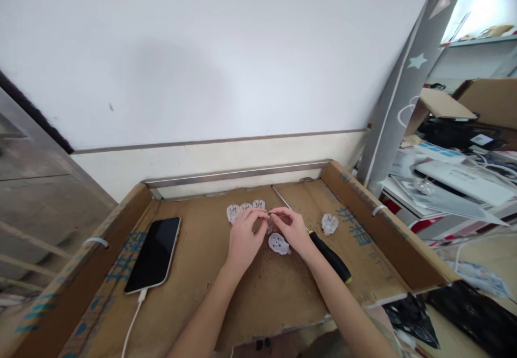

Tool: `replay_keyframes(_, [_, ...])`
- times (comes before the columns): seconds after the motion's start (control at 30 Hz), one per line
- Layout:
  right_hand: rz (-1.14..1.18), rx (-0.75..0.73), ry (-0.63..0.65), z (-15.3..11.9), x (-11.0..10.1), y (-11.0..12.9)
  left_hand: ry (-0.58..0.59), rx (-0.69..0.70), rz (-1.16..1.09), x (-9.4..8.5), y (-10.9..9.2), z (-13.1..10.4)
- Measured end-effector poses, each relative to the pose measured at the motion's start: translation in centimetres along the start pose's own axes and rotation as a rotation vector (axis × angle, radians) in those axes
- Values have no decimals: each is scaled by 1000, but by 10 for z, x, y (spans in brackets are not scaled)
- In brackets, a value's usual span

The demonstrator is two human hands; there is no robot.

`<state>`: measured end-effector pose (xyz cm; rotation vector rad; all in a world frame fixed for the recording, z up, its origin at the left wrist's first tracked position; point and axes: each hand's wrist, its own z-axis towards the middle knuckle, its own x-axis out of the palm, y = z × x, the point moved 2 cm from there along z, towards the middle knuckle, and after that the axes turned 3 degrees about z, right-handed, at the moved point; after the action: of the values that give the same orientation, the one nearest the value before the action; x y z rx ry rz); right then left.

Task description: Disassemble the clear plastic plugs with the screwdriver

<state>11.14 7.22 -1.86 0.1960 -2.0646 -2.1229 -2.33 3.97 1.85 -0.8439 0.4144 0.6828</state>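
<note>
My left hand (248, 234) and my right hand (291, 229) meet over the middle of the cardboard, fingertips pinched together. Between them is something small and dark, too small to name. Just below the fingers lies a white round plug cover (278, 243) with holes in its face. Beyond my left hand sit three white plug pieces with metal pins, one of them a plug piece (233, 212) at the left end. Another pinned plug piece (329, 224) rests to the right. A screwdriver (332, 258) with a black and yellow handle lies partly behind my right hand and forearm.
The cardboard tray (194, 304) has raised side walls, with a metal bar along its back. A phone (154, 254) with a white cable lies at left. A white wall rises behind. A grey post (398, 89) and a cluttered desk (460, 180) stand at right.
</note>
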Motion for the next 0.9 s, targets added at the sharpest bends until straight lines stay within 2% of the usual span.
replay_keyframes(0.1, [3, 4, -2, 0, 0, 0, -65, 18, -9, -2, -2, -1])
replay_keyframes(0.2, [9, 5, -2, 0, 0, 0, -128, -26, 12, -4, 0, 0])
replay_keyframes(0.43, [38, -2, 15, -1, 2, 1, -11, -16, 78, -2, 2, 1])
replay_keyframes(0.63, [84, -33, -101, 1, -2, 0, -72, -58, 70, -4, 2, 1])
replay_keyframes(0.9, [105, -70, -189, 2, -6, 1, -10, 37, 164, 0, 1, 0])
